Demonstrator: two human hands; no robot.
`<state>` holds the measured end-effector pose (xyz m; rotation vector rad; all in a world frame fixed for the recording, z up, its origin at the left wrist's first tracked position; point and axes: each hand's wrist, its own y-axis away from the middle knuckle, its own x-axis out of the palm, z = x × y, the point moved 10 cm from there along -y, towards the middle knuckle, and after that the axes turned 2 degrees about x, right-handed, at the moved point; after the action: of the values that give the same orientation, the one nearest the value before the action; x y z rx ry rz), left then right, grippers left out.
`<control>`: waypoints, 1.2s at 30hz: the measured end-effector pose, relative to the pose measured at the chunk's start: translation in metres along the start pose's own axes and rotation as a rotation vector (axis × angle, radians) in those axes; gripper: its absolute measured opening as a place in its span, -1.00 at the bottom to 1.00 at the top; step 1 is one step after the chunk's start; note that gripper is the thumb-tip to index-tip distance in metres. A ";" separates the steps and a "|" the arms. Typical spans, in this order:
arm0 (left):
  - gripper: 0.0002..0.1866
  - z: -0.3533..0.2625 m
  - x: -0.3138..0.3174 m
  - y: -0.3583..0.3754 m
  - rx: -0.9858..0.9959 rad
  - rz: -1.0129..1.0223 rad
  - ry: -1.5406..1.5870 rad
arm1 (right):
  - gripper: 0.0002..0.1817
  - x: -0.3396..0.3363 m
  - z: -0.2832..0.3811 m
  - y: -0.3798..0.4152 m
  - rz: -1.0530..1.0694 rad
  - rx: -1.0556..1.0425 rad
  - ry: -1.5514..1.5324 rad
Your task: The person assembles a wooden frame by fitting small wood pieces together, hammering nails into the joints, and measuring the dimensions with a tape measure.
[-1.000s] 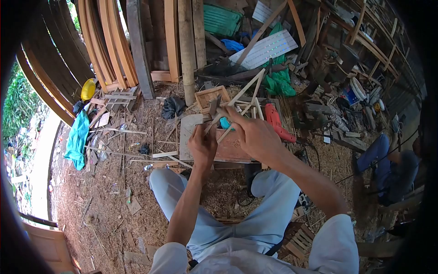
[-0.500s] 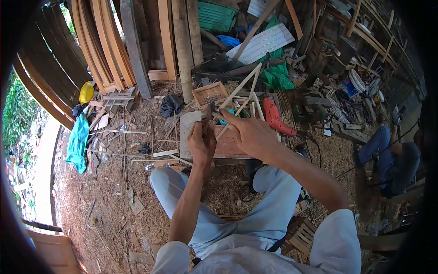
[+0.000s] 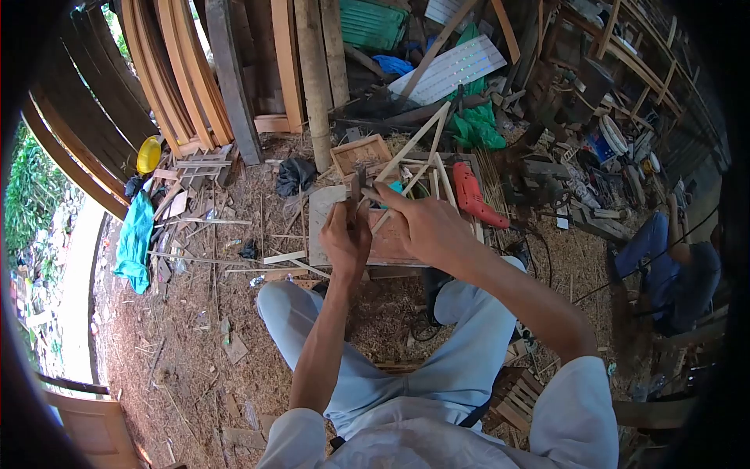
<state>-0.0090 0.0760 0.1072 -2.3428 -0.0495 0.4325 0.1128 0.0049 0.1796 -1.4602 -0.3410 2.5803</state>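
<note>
My left hand (image 3: pixel 346 241) is closed around a small, dark, upright piece of wood (image 3: pixel 358 187) above the low work board (image 3: pixel 320 220). My right hand (image 3: pixel 426 228) meets it from the right, its fingers curled and the index finger stretched toward the wood's upper part. Something thin shows at the right fingertips, but its kind is hidden. Just beyond the hands stands a shallow wooden tray (image 3: pixel 380 147). Thin pale wood strips (image 3: pixel 418 141) lean together behind the right hand. A red power drill (image 3: pixel 473 199) lies right of them.
Wood shavings and scraps cover the floor (image 3: pixel 187 336). A black plastic bag (image 3: pixel 294 177) sits beside a bamboo post (image 3: pixel 316 102). Long boards (image 3: pixel 183 70) lean at the back left. Another person (image 3: pixel 680 270) sits at the far right. The drill's cord (image 3: pixel 549 262) trails along the floor.
Both hands stay almost in place at the piece of wood, with the right fingertips shifted slightly left. The view has tilted a little.
</note>
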 end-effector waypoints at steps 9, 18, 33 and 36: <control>-0.85 0.012 -0.004 -0.003 -0.099 -0.039 0.034 | -0.61 -0.011 -0.065 -0.002 0.046 0.378 -0.269; -0.85 0.017 -0.008 -0.011 -0.139 -0.007 0.064 | -0.51 0.051 -0.067 0.038 0.241 0.577 -0.930; -0.85 0.023 -0.004 -0.010 -0.022 -0.023 0.152 | -0.60 0.067 -0.047 0.039 0.251 0.592 -1.130; -0.87 0.018 -0.001 -0.011 0.001 -0.010 0.173 | -0.57 0.067 -0.060 0.037 0.170 0.662 -1.058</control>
<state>-0.0151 0.0958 0.1031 -2.3692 0.0217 0.2234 0.1289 -0.0067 0.0849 0.1406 0.5202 2.9130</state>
